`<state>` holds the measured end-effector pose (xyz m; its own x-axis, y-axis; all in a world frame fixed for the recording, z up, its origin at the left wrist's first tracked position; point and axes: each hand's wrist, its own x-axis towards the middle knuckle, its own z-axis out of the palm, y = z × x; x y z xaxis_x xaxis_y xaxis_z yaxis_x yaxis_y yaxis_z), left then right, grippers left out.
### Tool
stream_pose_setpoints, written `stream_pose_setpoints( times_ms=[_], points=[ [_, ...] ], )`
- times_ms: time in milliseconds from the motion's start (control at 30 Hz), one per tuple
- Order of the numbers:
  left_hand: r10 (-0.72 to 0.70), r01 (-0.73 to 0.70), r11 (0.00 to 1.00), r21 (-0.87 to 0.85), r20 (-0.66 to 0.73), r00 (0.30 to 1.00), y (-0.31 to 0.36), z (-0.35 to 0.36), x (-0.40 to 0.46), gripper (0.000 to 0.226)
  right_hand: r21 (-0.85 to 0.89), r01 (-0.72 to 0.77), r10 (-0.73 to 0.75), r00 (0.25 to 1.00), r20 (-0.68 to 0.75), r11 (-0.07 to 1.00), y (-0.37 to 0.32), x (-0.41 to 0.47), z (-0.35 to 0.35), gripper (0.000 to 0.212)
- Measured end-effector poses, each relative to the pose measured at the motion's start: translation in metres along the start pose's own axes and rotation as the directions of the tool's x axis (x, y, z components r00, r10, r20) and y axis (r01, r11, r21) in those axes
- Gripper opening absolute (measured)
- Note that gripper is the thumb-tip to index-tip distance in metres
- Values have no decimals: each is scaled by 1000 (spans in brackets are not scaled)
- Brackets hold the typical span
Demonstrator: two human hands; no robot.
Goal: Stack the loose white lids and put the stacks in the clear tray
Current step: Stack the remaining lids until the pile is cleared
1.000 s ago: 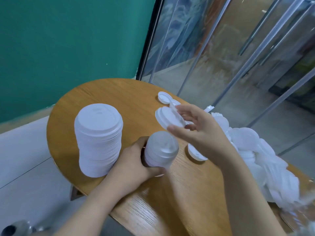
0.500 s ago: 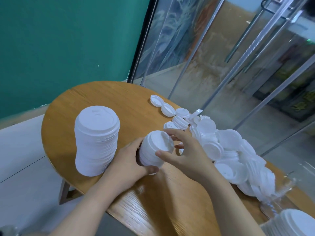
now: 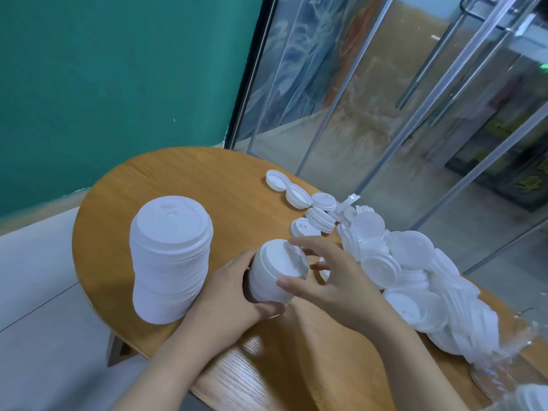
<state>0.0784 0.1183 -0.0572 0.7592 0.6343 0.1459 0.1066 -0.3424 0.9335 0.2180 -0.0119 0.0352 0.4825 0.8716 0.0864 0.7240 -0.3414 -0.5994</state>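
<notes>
Lids from the loose pile [image 3: 415,280] keep joining the short stack [image 3: 274,274]: the one carried over a second ago now sits on top, so this stack grows. Her left hand [image 3: 228,295] wraps the stack's side above the table [image 3: 184,179]; her right hand [image 3: 335,280], fingers spread, touches its rim.

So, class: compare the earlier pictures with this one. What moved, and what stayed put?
The right hand brought its single lid down onto the small stack and now rests its fingers on the stack's top. The left hand still grips that stack. The tall stack and loose pile stayed put.
</notes>
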Motion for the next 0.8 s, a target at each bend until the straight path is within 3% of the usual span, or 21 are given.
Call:
stream_pose_setpoints(
  times_ms=[167, 267, 467, 667, 800],
  points=[
    [12, -12, 1000, 13, -41, 999, -1, 5, 5, 80, 133, -39, 62, 984, -170, 990, 15, 49, -22, 41],
    [19, -20, 1000, -6, -79, 997, -2, 9, 9, 81, 4, -106, 105, 977, -186, 994, 41, 96, -27, 30],
    [8, -10, 1000, -12, -126, 992, -6, 15, 23, 80, -321, -187, 149, 979, -140, 928, 80, 172, -16, 39],
    [17, -18, 1000, -8, -131, 991, -13, 16, 31, 77, -366, -244, 217, 969, -116, 898, 95, 207, -1, 42],
    [29, -31, 999, -17, -126, 992, -14, 15, 35, 80, -428, -257, 218, 966, -139, 866, 101, 219, 7, 27]
  ],
)
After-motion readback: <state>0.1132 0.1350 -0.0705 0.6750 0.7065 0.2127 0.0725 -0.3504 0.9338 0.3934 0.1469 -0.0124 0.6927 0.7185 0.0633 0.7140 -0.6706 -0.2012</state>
